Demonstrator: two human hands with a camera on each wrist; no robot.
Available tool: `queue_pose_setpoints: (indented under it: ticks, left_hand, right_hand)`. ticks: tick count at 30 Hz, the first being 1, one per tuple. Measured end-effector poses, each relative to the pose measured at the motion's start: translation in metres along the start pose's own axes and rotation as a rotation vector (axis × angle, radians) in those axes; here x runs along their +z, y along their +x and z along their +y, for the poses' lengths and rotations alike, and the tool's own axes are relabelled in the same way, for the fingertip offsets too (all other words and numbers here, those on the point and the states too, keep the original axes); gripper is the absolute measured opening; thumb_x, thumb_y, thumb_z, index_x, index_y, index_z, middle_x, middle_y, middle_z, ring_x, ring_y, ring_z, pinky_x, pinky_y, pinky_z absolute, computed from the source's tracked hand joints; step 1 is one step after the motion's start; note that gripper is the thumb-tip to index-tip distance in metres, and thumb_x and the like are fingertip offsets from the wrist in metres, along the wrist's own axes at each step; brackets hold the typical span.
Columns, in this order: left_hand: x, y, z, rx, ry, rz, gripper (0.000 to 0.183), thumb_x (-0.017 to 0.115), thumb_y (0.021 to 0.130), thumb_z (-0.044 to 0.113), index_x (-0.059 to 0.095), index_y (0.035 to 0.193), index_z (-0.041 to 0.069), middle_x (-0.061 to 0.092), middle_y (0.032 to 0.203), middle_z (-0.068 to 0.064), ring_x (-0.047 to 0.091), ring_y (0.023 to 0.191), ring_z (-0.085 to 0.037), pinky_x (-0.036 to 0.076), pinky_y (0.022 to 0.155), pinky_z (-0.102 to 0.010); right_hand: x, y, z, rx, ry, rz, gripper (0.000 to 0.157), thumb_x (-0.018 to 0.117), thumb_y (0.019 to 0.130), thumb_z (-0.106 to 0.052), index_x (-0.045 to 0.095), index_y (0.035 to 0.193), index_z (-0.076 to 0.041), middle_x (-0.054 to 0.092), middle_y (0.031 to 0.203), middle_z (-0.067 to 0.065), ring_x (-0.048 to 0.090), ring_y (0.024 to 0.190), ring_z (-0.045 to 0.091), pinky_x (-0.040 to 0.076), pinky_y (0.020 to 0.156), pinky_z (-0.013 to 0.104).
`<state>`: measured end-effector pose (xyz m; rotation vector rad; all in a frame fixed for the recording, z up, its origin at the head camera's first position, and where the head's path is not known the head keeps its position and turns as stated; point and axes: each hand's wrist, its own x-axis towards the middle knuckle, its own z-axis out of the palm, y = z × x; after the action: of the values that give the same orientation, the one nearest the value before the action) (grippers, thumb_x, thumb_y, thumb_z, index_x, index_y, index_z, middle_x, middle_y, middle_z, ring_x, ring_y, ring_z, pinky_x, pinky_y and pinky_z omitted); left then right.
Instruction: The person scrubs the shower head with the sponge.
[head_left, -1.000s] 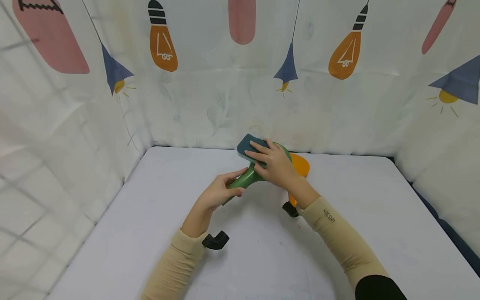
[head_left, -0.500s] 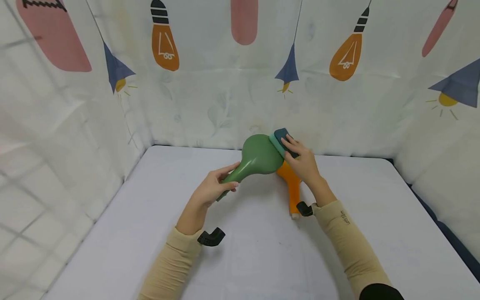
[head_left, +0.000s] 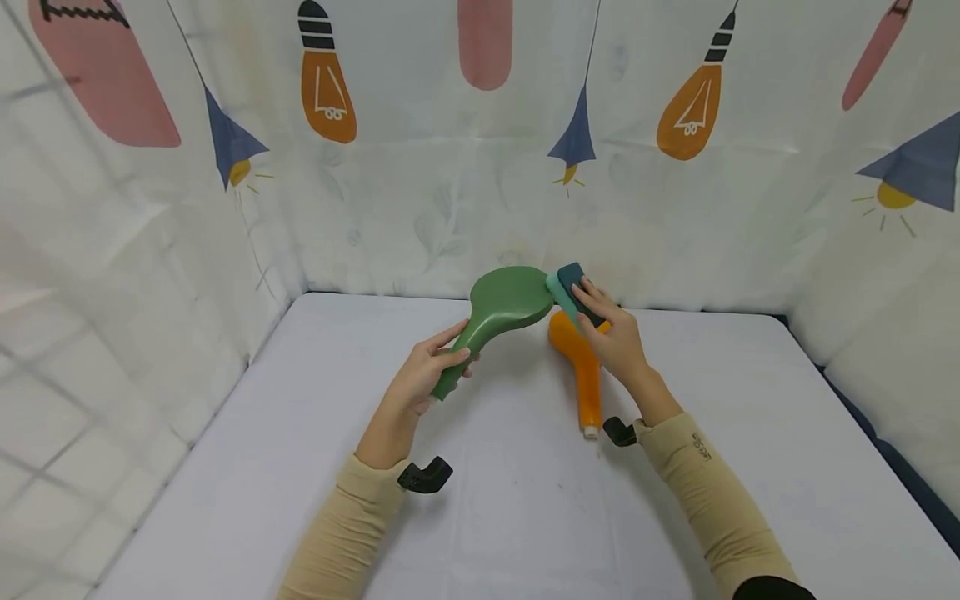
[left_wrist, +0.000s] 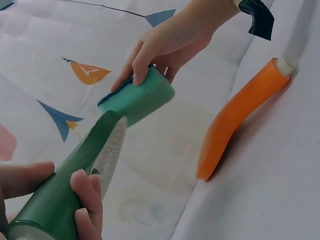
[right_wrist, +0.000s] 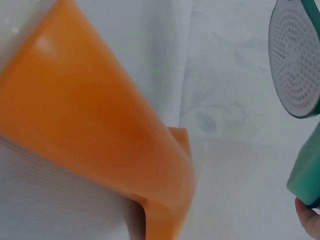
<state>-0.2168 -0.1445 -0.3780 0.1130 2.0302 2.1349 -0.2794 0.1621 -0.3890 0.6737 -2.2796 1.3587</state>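
Observation:
My left hand (head_left: 429, 371) grips the handle of a green shower head (head_left: 510, 296), its fingers wrapped round the lower end. The rounded back of the head faces up; its white perforated face shows in the right wrist view. My right hand (head_left: 618, 337) holds a two-layer sponge (head_left: 567, 292), dark blue on the palm side and teal on the other. In the left wrist view the sponge's teal layer (left_wrist: 145, 97) meets the rim of the green head. An orange shower head (head_left: 587, 383) lies on the table just below the right hand, partly overlapped by it.
The white-covered table (head_left: 510, 517) reaches to a hanging patterned curtain (head_left: 420, 192) behind and at the sides. A black wrist mount (head_left: 425, 475) sticks out from the left cuff and another black mount (head_left: 619, 432) from the right.
The right hand has moved the sponge from across the green shower head's back to its right edge, then slightly lower. The left hand has tilted the shower head. More of the orange one now shows.

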Motion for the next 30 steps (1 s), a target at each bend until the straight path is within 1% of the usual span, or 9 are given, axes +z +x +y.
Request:
queue_pose_setpoints:
  ticks: [3, 6, 11, 13, 16, 18, 21, 25, 30]
  left_hand:
    - [0.004, -0.001, 0.000, -0.021, -0.096, 0.046, 0.056, 0.057, 0.105, 0.010, 0.040, 0.158, 0.011, 0.072, 0.106, -0.013, 0.063, 0.072, -0.012, 0.047, 0.059, -0.022]
    - [0.007, -0.001, -0.001, -0.014, -0.153, 0.094, 0.056, 0.057, 0.105, 0.010, 0.040, 0.158, 0.011, 0.071, 0.105, -0.013, 0.062, 0.069, -0.011, 0.048, 0.057, -0.021]
    - [0.010, 0.001, -0.004, 0.011, -0.145, 0.165, 0.065, 0.069, 0.098, 0.005, 0.043, 0.156, 0.014, 0.070, 0.094, -0.010, 0.060, 0.064, -0.011, 0.048, 0.056, -0.022]
    - [0.011, 0.002, -0.005, 0.018, -0.138, 0.180, 0.069, 0.073, 0.094, 0.004, 0.045, 0.156, 0.015, 0.070, 0.090, -0.008, 0.060, 0.063, -0.012, 0.049, 0.056, -0.022]
    - [0.011, 0.002, -0.006, 0.019, -0.158, 0.168, 0.068, 0.073, 0.095, 0.003, 0.045, 0.156, 0.016, 0.073, 0.097, -0.012, 0.066, 0.068, -0.013, 0.050, 0.057, -0.021]
    - [0.012, 0.002, -0.005, 0.001, -0.195, 0.147, 0.066, 0.070, 0.097, 0.003, 0.044, 0.156, 0.016, 0.073, 0.111, -0.018, 0.070, 0.074, -0.013, 0.051, 0.057, -0.019]
    - [0.013, 0.001, -0.004, -0.043, -0.239, 0.109, 0.062, 0.065, 0.100, 0.004, 0.043, 0.157, 0.014, 0.063, 0.134, -0.020, 0.072, 0.083, -0.011, 0.051, 0.058, -0.017]
    - [0.017, 0.000, -0.003, -0.089, -0.274, 0.077, 0.058, 0.060, 0.103, 0.006, 0.041, 0.158, 0.011, 0.052, 0.142, -0.017, 0.070, 0.092, -0.011, 0.053, 0.062, -0.017]
    - [0.021, -0.001, -0.003, -0.097, -0.298, 0.049, 0.056, 0.057, 0.104, 0.006, 0.040, 0.158, 0.010, 0.052, 0.143, -0.019, 0.070, 0.101, -0.013, 0.057, 0.076, -0.022]
  right_hand:
    - [0.002, -0.003, 0.001, -0.015, 0.013, 0.029, 0.043, 0.063, 0.099, 0.003, 0.059, 0.142, -0.001, 0.046, 0.154, 0.014, 0.035, 0.148, 0.036, 0.025, 0.119, 0.052]
    - [0.005, -0.005, 0.001, -0.039, 0.028, 0.053, 0.042, 0.064, 0.097, 0.006, 0.061, 0.139, 0.001, 0.048, 0.152, 0.017, 0.036, 0.146, 0.039, 0.025, 0.119, 0.054]
    - [0.007, -0.008, -0.018, -0.047, 0.035, 0.056, 0.041, 0.061, 0.095, 0.012, 0.059, 0.136, 0.010, 0.047, 0.149, 0.027, 0.034, 0.144, 0.049, 0.024, 0.117, 0.060]
    - [0.009, -0.008, -0.017, -0.048, 0.032, 0.051, 0.041, 0.061, 0.095, 0.013, 0.059, 0.136, 0.010, 0.046, 0.149, 0.027, 0.034, 0.144, 0.049, 0.024, 0.116, 0.060]
    - [0.011, -0.008, -0.008, -0.060, 0.032, 0.053, 0.042, 0.063, 0.095, 0.010, 0.060, 0.137, 0.007, 0.048, 0.150, 0.022, 0.036, 0.145, 0.045, 0.026, 0.116, 0.059]
    - [0.014, -0.008, 0.002, -0.065, 0.030, 0.057, 0.042, 0.065, 0.096, 0.008, 0.061, 0.138, 0.004, 0.049, 0.151, 0.019, 0.036, 0.145, 0.042, 0.026, 0.117, 0.058]
    - [0.016, -0.008, 0.001, -0.068, 0.029, 0.061, 0.043, 0.064, 0.095, 0.010, 0.061, 0.137, 0.005, 0.049, 0.151, 0.020, 0.035, 0.145, 0.044, 0.026, 0.116, 0.060]
    - [0.017, -0.009, -0.016, -0.095, 0.026, 0.069, 0.042, 0.062, 0.093, 0.015, 0.059, 0.135, 0.011, 0.048, 0.148, 0.028, 0.034, 0.142, 0.053, 0.027, 0.113, 0.065]
    - [0.015, -0.010, -0.042, -0.132, 0.023, 0.075, 0.041, 0.060, 0.091, 0.018, 0.058, 0.132, 0.017, 0.047, 0.144, 0.035, 0.035, 0.138, 0.059, 0.027, 0.111, 0.066]
